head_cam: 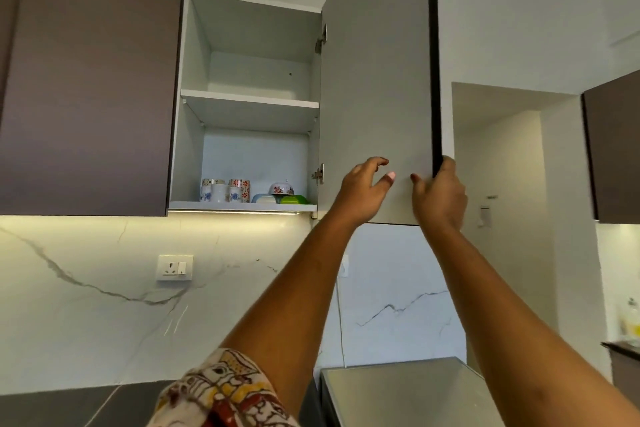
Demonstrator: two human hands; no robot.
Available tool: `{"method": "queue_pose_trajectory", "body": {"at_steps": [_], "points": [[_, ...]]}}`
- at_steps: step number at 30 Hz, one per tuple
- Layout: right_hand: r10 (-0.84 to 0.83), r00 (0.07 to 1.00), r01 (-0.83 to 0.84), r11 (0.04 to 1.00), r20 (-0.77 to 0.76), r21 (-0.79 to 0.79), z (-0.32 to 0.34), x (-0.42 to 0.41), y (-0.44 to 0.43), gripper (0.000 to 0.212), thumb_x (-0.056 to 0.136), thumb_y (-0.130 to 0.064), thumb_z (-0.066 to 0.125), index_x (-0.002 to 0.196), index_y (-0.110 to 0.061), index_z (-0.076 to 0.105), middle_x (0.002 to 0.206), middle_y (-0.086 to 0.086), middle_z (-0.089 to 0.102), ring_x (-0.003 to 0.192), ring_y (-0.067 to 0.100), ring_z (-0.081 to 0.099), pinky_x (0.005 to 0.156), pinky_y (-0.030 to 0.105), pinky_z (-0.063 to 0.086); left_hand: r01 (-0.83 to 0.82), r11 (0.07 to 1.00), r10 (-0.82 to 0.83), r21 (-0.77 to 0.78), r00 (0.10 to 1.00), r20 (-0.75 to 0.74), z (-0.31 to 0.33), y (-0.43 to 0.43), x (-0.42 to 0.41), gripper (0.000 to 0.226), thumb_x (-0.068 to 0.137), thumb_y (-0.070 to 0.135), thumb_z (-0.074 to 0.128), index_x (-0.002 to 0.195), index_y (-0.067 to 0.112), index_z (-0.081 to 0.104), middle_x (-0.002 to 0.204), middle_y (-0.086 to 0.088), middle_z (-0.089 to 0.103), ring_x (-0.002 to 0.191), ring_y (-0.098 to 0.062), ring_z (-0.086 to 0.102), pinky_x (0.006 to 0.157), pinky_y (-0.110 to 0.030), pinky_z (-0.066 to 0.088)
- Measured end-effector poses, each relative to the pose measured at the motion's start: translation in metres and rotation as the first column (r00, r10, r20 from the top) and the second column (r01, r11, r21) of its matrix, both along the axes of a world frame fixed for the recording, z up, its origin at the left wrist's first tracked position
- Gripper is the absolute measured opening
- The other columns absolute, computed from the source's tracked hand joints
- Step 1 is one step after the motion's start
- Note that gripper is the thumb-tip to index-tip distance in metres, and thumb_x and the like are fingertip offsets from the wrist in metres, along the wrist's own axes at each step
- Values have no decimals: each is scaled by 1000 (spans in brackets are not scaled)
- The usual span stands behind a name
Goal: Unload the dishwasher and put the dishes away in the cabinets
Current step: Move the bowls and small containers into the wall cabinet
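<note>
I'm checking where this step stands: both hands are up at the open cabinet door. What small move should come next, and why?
Probably swing the cabinet door shut. The right hand grips its free edge, the left hand is empty beside its inner face, and cups and a bowl already sit on the lower shelf.

The left arm's sleeve point(225, 392) is short and loose, made of cream cloth printed with dark red, yellow and black-outlined figures. Below it the forearms point(301, 288) are bare. The left hand point(363, 191) has a thumbnail painted pale pink, while the right hand point(440, 198) wears dark red polish on its thumbnail.
</note>
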State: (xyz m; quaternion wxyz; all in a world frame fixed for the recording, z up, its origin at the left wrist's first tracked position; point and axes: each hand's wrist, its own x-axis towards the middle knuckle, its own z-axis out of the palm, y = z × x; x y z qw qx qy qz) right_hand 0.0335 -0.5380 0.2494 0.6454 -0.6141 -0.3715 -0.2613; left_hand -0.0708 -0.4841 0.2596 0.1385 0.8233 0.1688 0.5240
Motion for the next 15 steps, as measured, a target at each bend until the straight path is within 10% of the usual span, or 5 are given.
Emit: {"method": "queue_pose_trajectory", "body": {"at_steps": [9,13,15], "points": [[387,886,-413,909,256,54,-45,-87,27,51,99,-24,43,147,-19,26,132,8,55,112,21,59,93,37,52,53,995,-30,-84,965,260,12,-16,-33,58,96,34,47,146,29,20,149,-6,34,135,-27,36,109,-45,36],[783,610,-792,608,121,59,-60,-130,55,40,104,-23,30,141,-12,38,134,12,53,114,15,56,90,17,52,-67,988,106,-142,952,288,11,1,-73,60,98,31,41,149,29,9,153,-7,28,137,-30,35,109,-47,36],[821,556,-830,557,129,25,-65,-150,74,44,104,-27,28,146,-16,31,143,10,46,127,21,49,105,38,45,-176,974,208,-140,940,271,10,11,-93,60,99,30,37,150,29,5,153,-8,29,136,-30,37,109,-44,37]]}}
